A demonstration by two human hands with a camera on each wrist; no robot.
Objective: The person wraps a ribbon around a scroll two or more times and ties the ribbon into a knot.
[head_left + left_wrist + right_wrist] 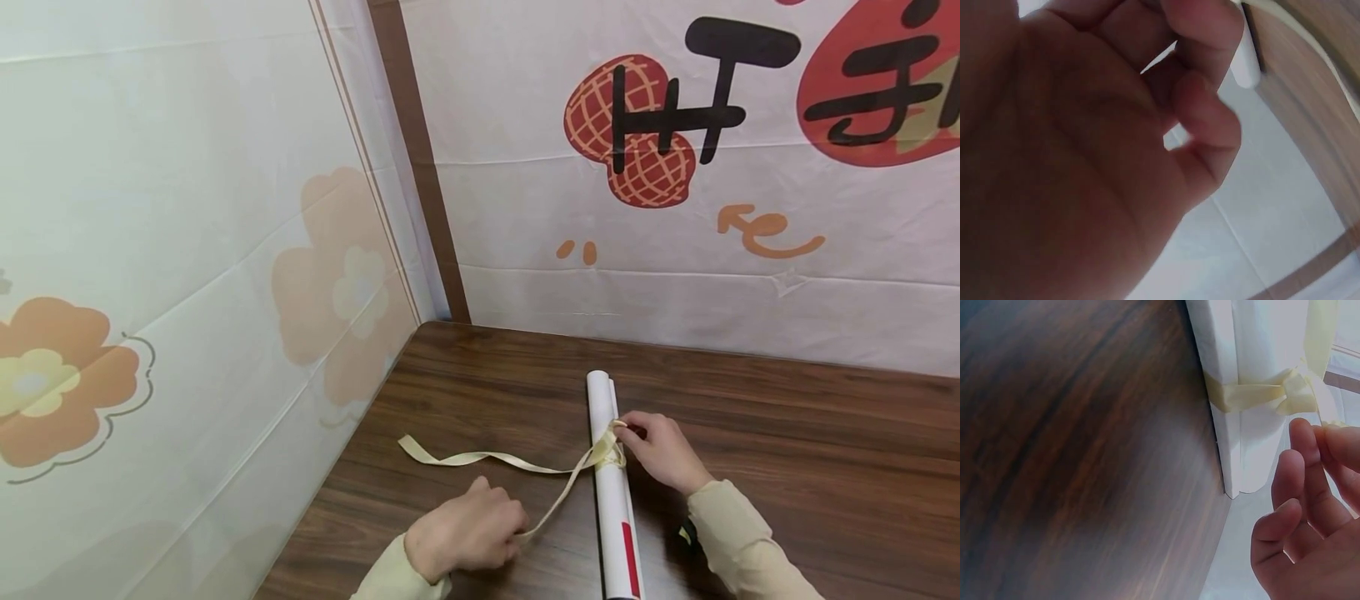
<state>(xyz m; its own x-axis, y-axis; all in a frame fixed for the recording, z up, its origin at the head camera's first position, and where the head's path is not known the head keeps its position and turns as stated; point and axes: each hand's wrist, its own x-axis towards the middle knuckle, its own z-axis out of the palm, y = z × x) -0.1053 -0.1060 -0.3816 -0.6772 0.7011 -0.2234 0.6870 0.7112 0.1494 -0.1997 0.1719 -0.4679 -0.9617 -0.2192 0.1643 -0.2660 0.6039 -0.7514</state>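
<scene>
A white paper roll (617,525) with a red strip near its close end lies lengthwise on the table. Around it a pale yellow ribbon (510,458) is tied, its knot (1294,391) showing in the right wrist view. My right hand (663,450) pinches a piece of the ribbon just beside the knot, between thumb and index finger. Left of the roll, my left hand (472,529) grips one ribbon tail, which runs taut up to the knot. The other tail lies loose across the table to the left. In the left wrist view the left hand's curled fingers hide their grip.
The dark wood-grain table (810,433) meets a white flower-printed sheet (187,292) on the left and a printed backdrop (510,208) behind. A small black and yellow-green item (687,534) lies by the right sleeve, partly hidden.
</scene>
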